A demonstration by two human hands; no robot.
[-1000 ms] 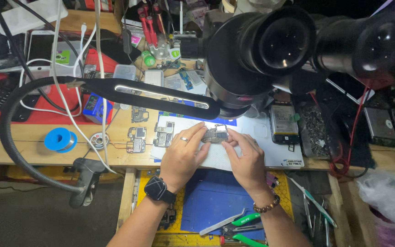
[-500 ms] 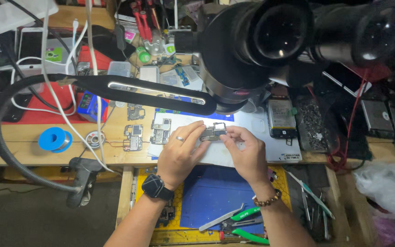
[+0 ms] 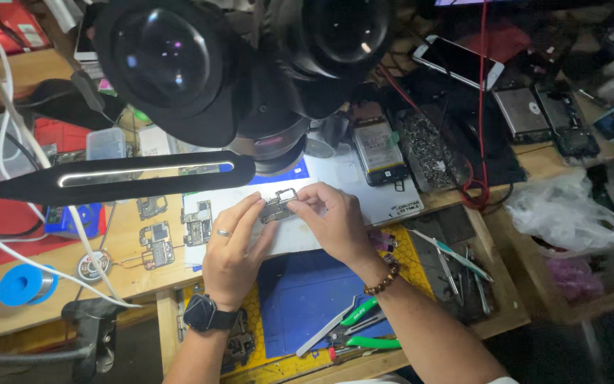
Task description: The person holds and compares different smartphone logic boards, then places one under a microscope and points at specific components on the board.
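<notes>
A small circuit board (image 3: 278, 206) is being held up between both hands, just over the white mat (image 3: 307, 227) in the middle of the bench (image 3: 136, 274), right under the big black microscope head (image 3: 250, 64). The left hand (image 3: 232, 252) is pinched on the board's left end with thumb and fingertips, a ring seen on one finger and a black smartwatch (image 3: 207, 314) worn on the wrist. The right hand (image 3: 335, 224) is pinched on the board's right end, fingers curled around it, with a brown bead bracelet (image 3: 381, 279) on that wrist.

Stuff around it: two more bare circuit boards (image 3: 158, 245) are laid flat on the wood to the left of the hands, with another one (image 3: 197, 226) on the edge of the mat. A long black lamp bar (image 3: 122, 174) is stretched across above them. A blue solder spool (image 3: 23, 283) is parked at the far left near the white cables (image 3: 8, 135). A blue mat (image 3: 307, 299) is spread below the wrists, and green-handled cutters (image 3: 357, 331) are left on its lower right corner. Tweezers (image 3: 456, 263) are lined up on the dark tray to the right. A phone battery (image 3: 378, 149) is set just above the right hand, a white phone (image 3: 460, 60) further back, and a crumpled plastic bag (image 3: 563, 213) off at the right edge.
</notes>
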